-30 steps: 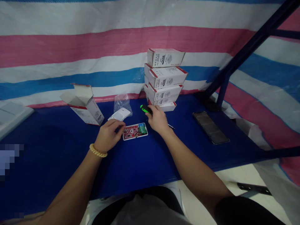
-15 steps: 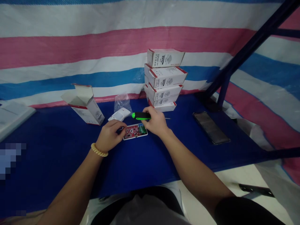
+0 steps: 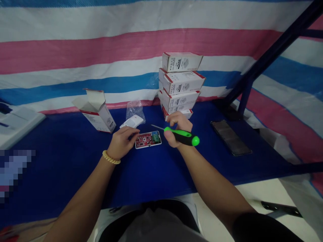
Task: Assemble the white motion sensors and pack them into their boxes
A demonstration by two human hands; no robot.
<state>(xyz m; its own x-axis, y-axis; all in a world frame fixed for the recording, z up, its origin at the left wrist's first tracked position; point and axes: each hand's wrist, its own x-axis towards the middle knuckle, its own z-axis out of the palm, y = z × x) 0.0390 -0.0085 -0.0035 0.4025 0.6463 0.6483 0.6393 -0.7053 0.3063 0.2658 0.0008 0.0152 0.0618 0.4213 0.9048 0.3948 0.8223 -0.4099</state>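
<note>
My right hand [image 3: 178, 122] is closed around a green and black screwdriver [image 3: 183, 137], its thin shaft pointing left above the table. Just left of it lies a red circuit board [image 3: 145, 140] with a green block at its right end, seated in a white plastic housing. My left hand [image 3: 122, 142] is at the left edge of this housing, thumb and fingertips drawn together in a pinch; anything between them is too small to make out. Behind the left hand rests a white plastic cover [image 3: 131, 121], against a clear plastic bag [image 3: 136, 109].
An opened white box [image 3: 99, 117] stands at the back left. Several white and red boxes [image 3: 184, 82] are stacked behind my right hand. A dark phone [image 3: 230, 137] lies on the blue table [image 3: 151, 178] to the right, near a blue metal frame [image 3: 243, 97].
The screwdriver has been turned round in my right hand: its shaft pointed right and now points left. My right hand has moved slightly away from the board. My left hand stays beside it.
</note>
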